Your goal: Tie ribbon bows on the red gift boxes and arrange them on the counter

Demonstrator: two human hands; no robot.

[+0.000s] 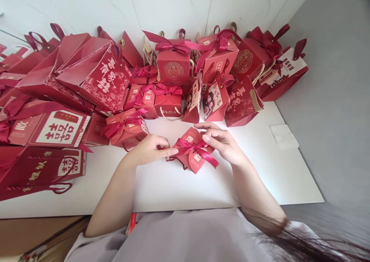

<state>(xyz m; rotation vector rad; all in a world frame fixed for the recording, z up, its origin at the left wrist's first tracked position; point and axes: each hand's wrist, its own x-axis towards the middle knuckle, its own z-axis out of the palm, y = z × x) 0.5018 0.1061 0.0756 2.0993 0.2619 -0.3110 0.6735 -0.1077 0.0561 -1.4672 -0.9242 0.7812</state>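
Note:
A small red gift box (197,165) with gold lettering sits on the white table in front of me, turned at an angle. A crimson satin ribbon (210,158) is tied in a bow across its top. At the box's left side, my left hand (150,149) is closed, thumb and fingers pinching the left loop of the bow. My right hand (224,142) curls around the upper right corner, its thumb on the box's edge and its index finger stretched along the far side. The fingertips behind that corner are partly hidden. Twisted cord shows under the box's left edge.
Red gift boxes (127,128) and bags (100,75) crowd the left and back, against the tiled wall (173,7). A white paper napkin (285,136) lies by the right edge of the white table (260,185). A grey wall (332,100) rises at right.

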